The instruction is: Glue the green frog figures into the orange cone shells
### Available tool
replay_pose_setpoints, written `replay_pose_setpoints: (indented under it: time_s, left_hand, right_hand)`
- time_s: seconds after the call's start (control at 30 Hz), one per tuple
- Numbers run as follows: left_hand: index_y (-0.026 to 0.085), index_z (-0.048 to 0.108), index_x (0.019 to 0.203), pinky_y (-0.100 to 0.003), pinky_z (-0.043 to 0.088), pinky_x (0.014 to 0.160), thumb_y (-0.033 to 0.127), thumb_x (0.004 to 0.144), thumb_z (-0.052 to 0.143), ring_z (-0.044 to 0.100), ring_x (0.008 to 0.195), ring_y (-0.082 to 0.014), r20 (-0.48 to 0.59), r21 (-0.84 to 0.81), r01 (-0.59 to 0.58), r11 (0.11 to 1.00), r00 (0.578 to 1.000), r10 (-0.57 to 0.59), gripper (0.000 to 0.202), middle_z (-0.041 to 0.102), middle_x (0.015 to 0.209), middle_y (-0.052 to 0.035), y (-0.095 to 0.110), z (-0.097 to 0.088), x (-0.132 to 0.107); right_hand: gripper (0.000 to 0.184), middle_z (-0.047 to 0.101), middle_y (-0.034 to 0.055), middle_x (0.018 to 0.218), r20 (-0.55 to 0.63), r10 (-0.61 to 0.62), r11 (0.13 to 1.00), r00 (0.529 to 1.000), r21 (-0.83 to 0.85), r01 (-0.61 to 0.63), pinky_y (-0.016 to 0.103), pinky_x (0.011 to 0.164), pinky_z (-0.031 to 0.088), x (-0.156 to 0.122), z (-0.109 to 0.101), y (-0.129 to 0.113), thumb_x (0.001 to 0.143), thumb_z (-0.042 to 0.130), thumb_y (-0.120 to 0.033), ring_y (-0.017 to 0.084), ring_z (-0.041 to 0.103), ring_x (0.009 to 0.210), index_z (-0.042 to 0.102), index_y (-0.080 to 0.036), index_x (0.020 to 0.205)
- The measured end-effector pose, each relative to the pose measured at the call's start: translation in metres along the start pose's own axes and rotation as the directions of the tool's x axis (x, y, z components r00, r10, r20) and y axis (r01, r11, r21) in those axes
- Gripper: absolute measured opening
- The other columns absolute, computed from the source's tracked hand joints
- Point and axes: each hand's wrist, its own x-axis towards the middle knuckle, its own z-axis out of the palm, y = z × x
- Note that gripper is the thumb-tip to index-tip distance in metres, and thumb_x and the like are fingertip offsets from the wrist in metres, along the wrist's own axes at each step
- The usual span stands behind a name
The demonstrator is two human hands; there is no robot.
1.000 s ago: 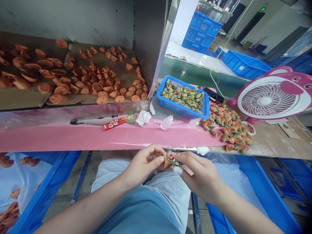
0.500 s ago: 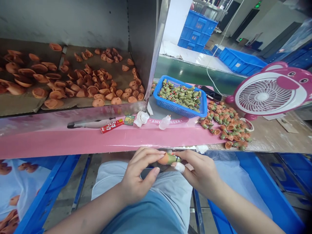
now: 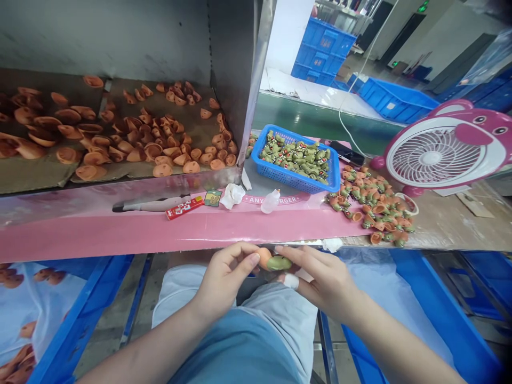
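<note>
Over my lap, close to the table's front edge, I hold a small figurine (image 3: 276, 262) with an orange cap-like end and a green body. My left hand (image 3: 230, 272) pinches the orange end between thumb and fingers. My right hand (image 3: 324, 274) is closed about the green end, its fingers above and its thumb below; white tape wraps the thumb. The figurine's far right end is hidden by the right fingers. On the table, a blue basket (image 3: 296, 181) holds many green pieces (image 3: 298, 154). A heap of joined orange-and-green figurines (image 3: 380, 208) lies to its right.
Orange hollow pieces (image 3: 148, 138) lie on cardboard inside a metal booth at left. A small squeeze bottle (image 3: 271, 201), crumpled tissue (image 3: 232, 196) and red packet (image 3: 184, 208) lie on the table. A pink fan (image 3: 440, 154) stands right. Blue crates (image 3: 432, 314) flank my legs.
My left thumb has moved up onto the orange end, closing the pinch. The figurine has turned, with its plain green side now showing. The right fingers have shifted slightly along it.
</note>
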Motion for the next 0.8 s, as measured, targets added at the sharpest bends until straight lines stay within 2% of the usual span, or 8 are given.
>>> replay_pose_setpoints:
  time_s: [0.1, 0.2, 0.27, 0.4, 0.57, 0.8]
  left_hand:
    - [0.016, 0.061, 0.082, -0.022, 0.047, 0.064, 0.02, 0.077, 0.054, 0.059, 0.07, -0.012, -0.008, -0.051, 0.075, 0.996, 0.997, -0.076, 0.01, 0.066, 0.075, -0.0009, 0.001, 0.0, 0.0]
    - [0.019, 0.056, 0.102, -0.025, 0.048, 0.07, 0.018, 0.072, 0.06, 0.06, 0.078, -0.0144, -0.008, -0.116, 0.132, 0.984, 0.991, -0.134, 0.03, 0.067, 0.084, -0.0016, 0.001, 0.001, -0.003]
    - [0.019, 0.053, 0.108, -0.027, 0.048, 0.073, 0.016, 0.069, 0.062, 0.06, 0.08, -0.015, 0.004, -0.119, 0.13, 0.984, 0.991, -0.131, 0.04, 0.066, 0.086, -0.0018, 0.0, 0.001, -0.004]
    - [0.018, 0.052, 0.108, -0.029, 0.048, 0.074, 0.018, 0.068, 0.063, 0.06, 0.078, -0.0152, 0.001, -0.106, 0.128, 0.986, 0.992, -0.128, 0.042, 0.064, 0.083, -0.002, -0.002, 0.002, -0.005]
    - [0.016, 0.05, 0.107, -0.029, 0.046, 0.075, 0.017, 0.068, 0.063, 0.058, 0.079, -0.0147, 0.01, -0.099, 0.152, 0.983, 0.988, -0.152, 0.041, 0.062, 0.082, -0.0025, -0.001, 0.003, -0.003]
    - [0.017, 0.043, 0.114, -0.023, 0.041, 0.063, 0.014, 0.069, 0.06, 0.052, 0.069, -0.0106, 0.046, -0.06, 0.168, 0.984, 0.985, -0.166, 0.049, 0.055, 0.074, 0.0014, 0.005, 0.004, -0.002]
  right_hand:
    - [0.028, 0.061, 0.0043, 0.085, 0.011, -0.036, 0.999, 0.999, 0.007, 0.036, 0.021, 0.06, 0.045, -0.001, 0.0, 0.001, 0.081, 0.051, -0.021, 0.012, 0.058, 0.072, 0.047, -0.019, 0.109]
    - [0.02, 0.062, 0.003, 0.078, 0.012, 0.056, 0.997, 0.998, 0.045, -0.057, 0.021, 0.057, 0.044, 0.0, -0.001, -0.001, 0.08, 0.053, -0.024, 0.011, 0.057, 0.065, 0.052, -0.018, 0.099]
    - [0.017, 0.061, 0.0017, 0.073, 0.021, 0.133, 0.986, 0.991, 0.094, -0.135, 0.02, 0.055, 0.044, 0.0, -0.001, -0.002, 0.079, 0.054, -0.026, 0.01, 0.056, 0.061, 0.053, -0.019, 0.094]
    - [0.015, 0.061, -0.0003, 0.071, 0.045, 0.229, 0.955, 0.972, 0.184, -0.233, 0.018, 0.054, 0.043, 0.0, 0.001, -0.004, 0.077, 0.056, -0.025, 0.008, 0.055, 0.057, 0.054, -0.02, 0.091]
    - [0.012, 0.061, -0.0019, 0.069, 0.022, 0.253, 0.949, 0.967, 0.187, -0.253, 0.018, 0.052, 0.042, -0.001, 0.003, -0.006, 0.076, 0.057, -0.025, 0.007, 0.054, 0.054, 0.054, -0.02, 0.087]
    - [0.011, 0.06, -0.0026, 0.068, 0.035, 0.286, 0.938, 0.957, 0.195, -0.288, 0.019, 0.053, 0.039, -0.007, 0.004, -0.011, 0.076, 0.056, -0.022, 0.007, 0.053, 0.054, 0.055, -0.02, 0.087]
